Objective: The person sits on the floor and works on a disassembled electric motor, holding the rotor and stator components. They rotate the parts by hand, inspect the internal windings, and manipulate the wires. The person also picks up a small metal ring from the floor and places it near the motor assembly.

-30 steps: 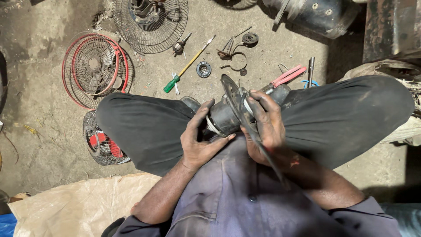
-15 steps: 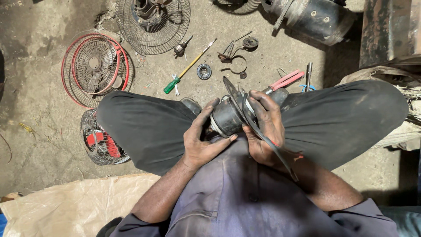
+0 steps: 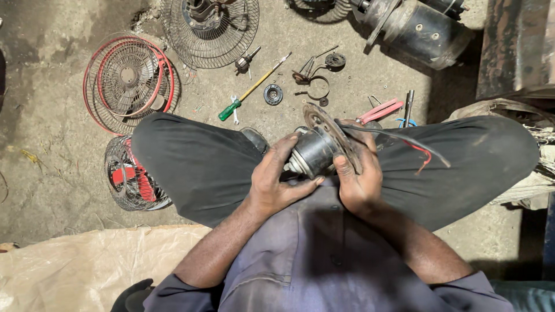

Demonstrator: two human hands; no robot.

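I sit cross-legged on a concrete floor and hold a small dark fan motor (image 3: 317, 149) over my lap. A round metal end plate (image 3: 324, 124) sits on its far end, and black and red wires (image 3: 413, 145) trail from it to the right. My left hand (image 3: 273, 184) wraps the motor's near end from the left. My right hand (image 3: 358, 176) grips the plate side, fingers over its rim.
On the floor lie a red-rimmed fan guard (image 3: 128, 80), a wire guard (image 3: 211, 29), another guard with red blades (image 3: 132, 176), a green-handled screwdriver (image 3: 251, 89), a bearing (image 3: 273, 94), red-handled pliers (image 3: 380, 110), a large dark motor (image 3: 419, 29) and a beige sack (image 3: 87, 268).
Both hands have turned the motor a little, so the plate now faces more upward and the wires hang out further to the right. The camera view has shifted slightly.
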